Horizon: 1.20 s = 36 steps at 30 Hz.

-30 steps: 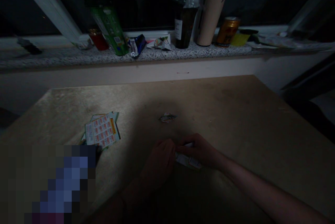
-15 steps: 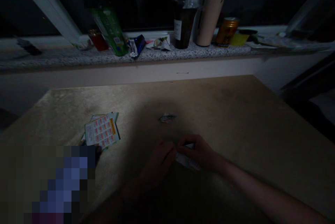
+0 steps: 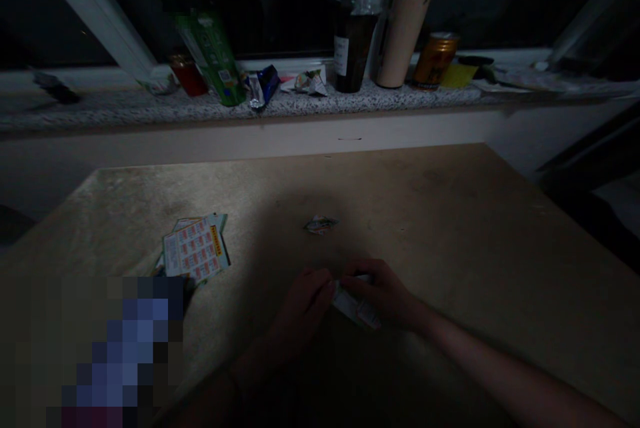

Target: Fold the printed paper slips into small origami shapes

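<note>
Paper slip (image 3: 355,308), partly hidden, print illegible in shadow, in the pinching fingers of left hand (image 3: 301,308) and right hand (image 3: 383,291)

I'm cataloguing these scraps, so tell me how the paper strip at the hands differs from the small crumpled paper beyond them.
Contact: the paper strip is in the right grip, with the left grip at its end; the crumpled paper lies untouched on the tabletop. Shape: the paper strip looks long and fairly flat, while the crumpled paper is bunched with pointed ends. Both are in shadow.
</note>
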### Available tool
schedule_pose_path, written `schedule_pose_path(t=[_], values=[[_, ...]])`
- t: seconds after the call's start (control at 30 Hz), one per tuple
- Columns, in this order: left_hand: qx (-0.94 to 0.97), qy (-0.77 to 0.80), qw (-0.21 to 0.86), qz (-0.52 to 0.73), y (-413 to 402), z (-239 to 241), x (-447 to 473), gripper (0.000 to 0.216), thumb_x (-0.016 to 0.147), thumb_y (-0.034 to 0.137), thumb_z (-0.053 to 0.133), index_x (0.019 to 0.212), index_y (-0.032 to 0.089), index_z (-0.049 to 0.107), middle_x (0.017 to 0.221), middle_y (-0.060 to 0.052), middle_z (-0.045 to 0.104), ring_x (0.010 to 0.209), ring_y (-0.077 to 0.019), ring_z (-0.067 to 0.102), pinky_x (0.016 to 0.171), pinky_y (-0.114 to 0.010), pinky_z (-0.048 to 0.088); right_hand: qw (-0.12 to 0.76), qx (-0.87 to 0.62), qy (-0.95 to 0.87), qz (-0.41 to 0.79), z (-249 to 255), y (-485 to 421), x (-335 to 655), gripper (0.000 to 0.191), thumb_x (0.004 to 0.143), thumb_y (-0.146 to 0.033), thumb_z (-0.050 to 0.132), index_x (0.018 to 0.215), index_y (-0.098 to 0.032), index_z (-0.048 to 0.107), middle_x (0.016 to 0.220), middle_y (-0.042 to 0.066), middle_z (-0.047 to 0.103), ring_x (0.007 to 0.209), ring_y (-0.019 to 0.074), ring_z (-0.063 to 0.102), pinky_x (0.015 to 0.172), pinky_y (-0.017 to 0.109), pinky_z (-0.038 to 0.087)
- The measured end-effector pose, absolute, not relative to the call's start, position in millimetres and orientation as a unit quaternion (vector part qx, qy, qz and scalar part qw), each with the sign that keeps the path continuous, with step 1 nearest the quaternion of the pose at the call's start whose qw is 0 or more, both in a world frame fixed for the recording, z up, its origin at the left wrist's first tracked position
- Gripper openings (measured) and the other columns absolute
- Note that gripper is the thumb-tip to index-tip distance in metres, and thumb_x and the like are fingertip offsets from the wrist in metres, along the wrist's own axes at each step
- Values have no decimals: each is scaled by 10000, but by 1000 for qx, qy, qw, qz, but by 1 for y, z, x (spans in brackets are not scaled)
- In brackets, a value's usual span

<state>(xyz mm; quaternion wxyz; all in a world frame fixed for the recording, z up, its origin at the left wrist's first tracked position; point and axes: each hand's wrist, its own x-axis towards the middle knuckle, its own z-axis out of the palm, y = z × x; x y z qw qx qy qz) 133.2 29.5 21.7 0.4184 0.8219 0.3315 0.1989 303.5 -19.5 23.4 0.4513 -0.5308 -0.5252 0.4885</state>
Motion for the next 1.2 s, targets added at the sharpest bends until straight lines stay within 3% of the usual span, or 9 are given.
schedule_pose_path(t=[0.2,0.43,0.8,1.03,1.2], values=[[811,333,439,196,31,24,132,304,913,363,362,706,206,519,714,0,542,735,-171,493,681,-275,410,444,-541,-533,475,18,-20,304,214,804,-370,571,708,-182,614,656,-4,587,629,134,541,564,228,413],[829,306,443,153,33,25,137,276,898,293,359,665,196,469,647,18,497,648,-150,464,636,-267,374,439,-530,-554,469,20,-20,304,191,799,-317,568,672,-177,593,644,-9,572,628,130,533,586,229,415],[806,355,432,194,30,26,135,319,912,346,359,660,203,493,667,8,521,676,-159,477,646,-268,396,456,-525,-505,511,20,-18,306,267,788,-426,595,698,-178,636,635,-7,586,598,123,530,535,219,398],[762,387,467,229,30,21,129,270,877,385,418,788,200,592,792,-14,594,779,-178,525,721,-267,429,466,-544,-444,539,15,-15,307,281,746,-445,633,672,-174,630,594,-17,573,511,101,499,457,207,366],[797,334,477,158,33,24,131,414,907,430,357,660,181,579,626,8,541,627,-153,500,592,-238,404,454,-534,-476,531,15,-16,307,271,752,-429,636,663,-173,627,589,-19,569,522,100,496,479,211,373]])
